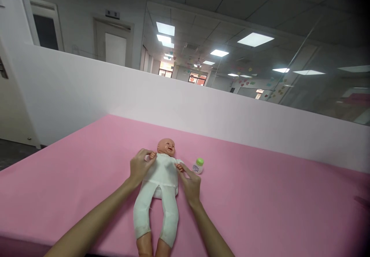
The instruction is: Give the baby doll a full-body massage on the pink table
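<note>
A baby doll [163,172] in a white cloth suit lies on its back on the pink table [260,195], its head toward the far wall. My left hand [140,166] pinches the doll's small hand beside its shoulder, on the left. On the other side, my right hand [190,183] has its fingers closed on the doll's other hand, near the chest. A small clear bottle [197,168] with a green cap stands on the table just beyond my right hand.
Behind the table runs a low white wall [173,103] with a large glass pane above it. Doors are at the left, and ceiling lights show through the glass.
</note>
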Available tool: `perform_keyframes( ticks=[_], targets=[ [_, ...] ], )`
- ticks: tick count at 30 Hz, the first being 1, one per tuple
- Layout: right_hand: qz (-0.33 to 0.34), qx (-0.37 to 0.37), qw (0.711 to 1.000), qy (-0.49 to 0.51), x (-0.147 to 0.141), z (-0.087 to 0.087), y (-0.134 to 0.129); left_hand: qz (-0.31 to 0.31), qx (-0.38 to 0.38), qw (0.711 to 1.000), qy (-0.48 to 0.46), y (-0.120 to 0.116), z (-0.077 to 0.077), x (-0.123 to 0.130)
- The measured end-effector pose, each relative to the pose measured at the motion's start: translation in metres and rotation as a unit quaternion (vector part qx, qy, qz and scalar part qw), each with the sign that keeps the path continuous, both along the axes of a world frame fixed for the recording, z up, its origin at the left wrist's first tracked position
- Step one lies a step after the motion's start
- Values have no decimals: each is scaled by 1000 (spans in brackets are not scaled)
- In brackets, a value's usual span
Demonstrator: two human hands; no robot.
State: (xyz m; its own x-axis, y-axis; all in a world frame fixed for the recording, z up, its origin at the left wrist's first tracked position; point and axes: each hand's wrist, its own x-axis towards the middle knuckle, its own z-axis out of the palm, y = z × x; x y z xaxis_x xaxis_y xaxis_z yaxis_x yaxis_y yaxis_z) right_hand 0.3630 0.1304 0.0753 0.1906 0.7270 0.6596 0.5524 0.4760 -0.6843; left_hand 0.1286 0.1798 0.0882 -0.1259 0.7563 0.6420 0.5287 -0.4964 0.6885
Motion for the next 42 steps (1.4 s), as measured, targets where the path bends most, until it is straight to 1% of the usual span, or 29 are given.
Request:
perform_keyframes(
  ticks=[1, 2, 4, 6, 7, 9, 10, 11, 12, 13, 14, 16, 18, 20, 22, 24, 25, 26, 27, 28, 30, 32, 34, 36, 37, 39, 40, 41, 42],
  targets=[
    [-19, -22, 996, 86, 9, 3, 2, 7, -16, 997, -76, 0, 2, -9],
    [-36, -41, 985, 164, 19, 6, 4, 15, -36, 988, -146, 1, 3, -19],
    [-75, -61, 950, 295, 41, 6, 8, 31, -85, 959, -268, 5, 0, -39],
    [-112, -71, 906, 403, 62, -1, 12, 43, -140, 914, -379, 10, -9, -55],
    [-126, -83, 881, 449, 71, -8, 13, 52, -171, 883, -433, 13, -15, -62],
    [-142, -117, 838, 514, 85, -23, 14, 82, -227, 812, -532, 17, -27, -71],
    [-145, -131, 824, 531, 90, -30, 15, 100, -246, 780, -567, 18, -32, -74],
    [-147, -141, 815, 542, 93, -35, 15, 116, -258, 756, -590, 19, -36, -75],
    [-147, -145, 809, 550, 94, -38, 15, 125, -261, 744, -602, 19, -38, -76],
    [-144, -144, 805, 557, 94, -38, 15, 124, -258, 743, -604, 20, -38, -75],
    [-138, -139, 804, 561, 93, -35, 15, 115, -250, 752, -599, 20, -36, -74],
    [-128, -120, 815, 552, 86, -24, 16, 94, -228, 783, -571, 19, -27, -69],
    [-124, -88, 846, 511, 73, -7, 17, 77, -190, 834, -512, 17, -14, -60],
    [-110, -58, 887, 444, 55, 9, 16, 65, -132, 899, -413, 13, -1, -47],
    [-78, -39, 931, 355, 32, 17, 11, 50, -70, 955, -283, 7, 6, -30],
    [-35, -29, 970, 239, 9, 16, 4, 36, -21, 990, -136, 0, 5, -13],
    [-16, -23, 986, 164, -1, 13, 0, 26, -2, 998, -57, -3, 1, -4],
    [4, -15, 997, 78, -10, 8, -4, 15, 14, 1000, 21, -5, -3, 3],
    [23, -2, 1000, -15, -18, 2, -8, 4, 28, 995, 96, -7, -8, 10],
    [42, 18, 993, -105, -24, -3, -12, -5, 40, 986, 161, -7, -13, 16],
    [64, 67, 965, -246, -31, -12, -16, -13, 54, 965, 257, -6, -22, 25],
    [64, 110, 941, -314, -34, -16, -18, -16, 56, 952, 301, -4, -25, 29],
    [58, 117, 937, -324, -32, -14, -18, -23, 50, 952, 301, -2, -24, 29],
    [53, 91, 955, -278, -26, -10, -17, -28, 38, 965, 257, -2, -19, 23],
    [46, 72, 970, -227, -21, -6, -15, -28, 31, 976, 215, -2, -16, 18],
    [16, 28, 997, -73, -7, 1, -11, -18, 13, 996, 88, -3, -10, 6],
    [-5, 7, 1000, 19, 1, 5, -8, -10, 0, 1000, 6, -3, -7, -2],
    [-24, -13, 994, 110, 11, 8, -5, 2, -15, 997, -80, -2, -6, -10],
    [-42, -31, 980, 192, 22, 10, -1, 17, -34, 986, -165, -1, -6, -18]
  ],
)
